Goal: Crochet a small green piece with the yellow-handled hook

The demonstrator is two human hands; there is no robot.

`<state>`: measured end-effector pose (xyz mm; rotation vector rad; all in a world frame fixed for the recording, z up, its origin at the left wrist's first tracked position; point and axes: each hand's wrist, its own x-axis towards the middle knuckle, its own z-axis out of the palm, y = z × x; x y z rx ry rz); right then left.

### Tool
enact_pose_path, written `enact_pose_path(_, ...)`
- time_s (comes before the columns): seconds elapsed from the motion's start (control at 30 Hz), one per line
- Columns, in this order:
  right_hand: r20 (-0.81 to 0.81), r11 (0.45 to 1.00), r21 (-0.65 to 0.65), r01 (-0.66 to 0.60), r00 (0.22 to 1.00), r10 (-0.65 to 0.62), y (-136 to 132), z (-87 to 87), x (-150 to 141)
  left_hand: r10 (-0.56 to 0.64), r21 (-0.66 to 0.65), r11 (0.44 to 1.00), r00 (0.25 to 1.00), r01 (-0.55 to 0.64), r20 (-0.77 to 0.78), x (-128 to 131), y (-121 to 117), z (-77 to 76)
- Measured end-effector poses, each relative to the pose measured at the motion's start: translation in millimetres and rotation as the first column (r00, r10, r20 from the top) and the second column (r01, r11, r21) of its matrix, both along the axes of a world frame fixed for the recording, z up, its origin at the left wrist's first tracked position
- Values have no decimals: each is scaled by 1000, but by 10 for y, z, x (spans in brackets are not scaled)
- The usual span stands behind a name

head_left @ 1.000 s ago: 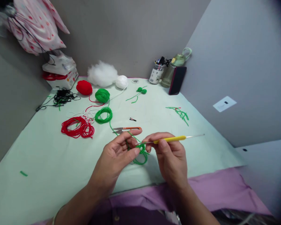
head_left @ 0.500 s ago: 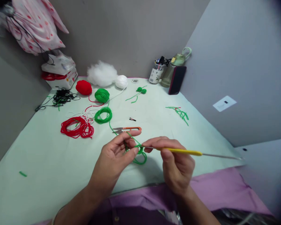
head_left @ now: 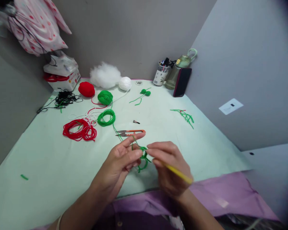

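Between thumb and fingers, my left hand (head_left: 123, 159) pinches a small green crochet piece (head_left: 144, 154). A strand of green yarn runs over its raised index finger, and a green loop dangles below the piece. My right hand (head_left: 172, 166) grips a crochet hook (head_left: 179, 173) by its yellow handle, which slants down to the right and is blurred. The hook's tip is at the crochet piece, hidden by fingers and yarn. Just beyond my left index finger lie orange thread snips (head_left: 132, 132), blades pointing left.
Left of centre lie a green yarn coil (head_left: 106, 117), a red yarn coil (head_left: 69, 130), a green ball (head_left: 105, 97), a red ball (head_left: 86, 89) and a white ball (head_left: 124, 83). Fluffy stuffing (head_left: 105, 76) sits behind. A phone (head_left: 182, 82) leans against a bottle (head_left: 172, 78) at the back right.
The hook's handle has swung from pointing right to slanting down toward me, as my right hand turned. My left hand has tilted slightly with the green piece still in it.
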<state>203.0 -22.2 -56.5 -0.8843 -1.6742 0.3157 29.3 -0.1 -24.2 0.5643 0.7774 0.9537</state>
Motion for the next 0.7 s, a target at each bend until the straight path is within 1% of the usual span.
enact_pose_path(0.03,-117,999,-37,-14,993,10,8,23,-14,15,-5,1000,1000,-15,7,-5,4,4)
enact_pose_path(0.1,-341,991,-104,-84,939,44,35,69,-46,78,26,997,997,-77,-11,-8,2,9)
enact_pose_path(0.13,-405,983,-131,-127,912,64,51,87,-61,98,48,994,995,-97,-25,-5,-4,8)
enact_pose_path(0.17,-429,975,-151,-164,899,85,65,101,-75,103,70,993,994,-100,-37,2,-14,3)
enact_pose_path(0.23,-391,965,-169,-199,912,120,79,112,-91,91,111,990,994,-83,-63,19,-36,-16)
enact_pose_path(0.27,-353,967,-167,-193,927,124,76,110,-93,88,131,988,993,-77,-79,28,-45,-28)
enact_pose_path(0.33,-273,977,-150,-153,956,108,52,94,-90,104,157,984,988,-86,-115,46,-57,-51)
enact_pose_path(0.4,-164,991,-111,-77,985,58,11,70,-84,127,165,981,983,-105,-129,64,-56,-63)
enact_pose_path(0.43,-80,997,-78,-26,997,20,-10,59,-80,129,157,981,985,-109,-118,72,-51,-64)
enact_pose_path(0.5,94,999,-4,54,994,-54,-38,48,-71,93,105,991,994,-86,-61,83,-32,-61)
enact_pose_path(0.53,135,997,21,72,988,-74,-40,50,-66,69,68,995,997,-67,-23,83,-19,-58)
enact_pose_path(0.57,124,997,25,79,989,-81,-33,57,-60,51,29,998,999,-51,12,79,-5,-57)
enact_pose_path(0.6,58,997,3,78,995,-78,-18,68,-55,46,-4,999,998,-46,40,71,8,-57)
enact_pose_path(0.63,-55,997,-36,66,996,-68,2,82,-50,55,-25,998,997,-54,56,61,19,-59)
enact_pose_path(0.7,-307,990,-138,-13,951,-30,49,108,-46,107,-28,994,993,-106,45,43,29,-68)
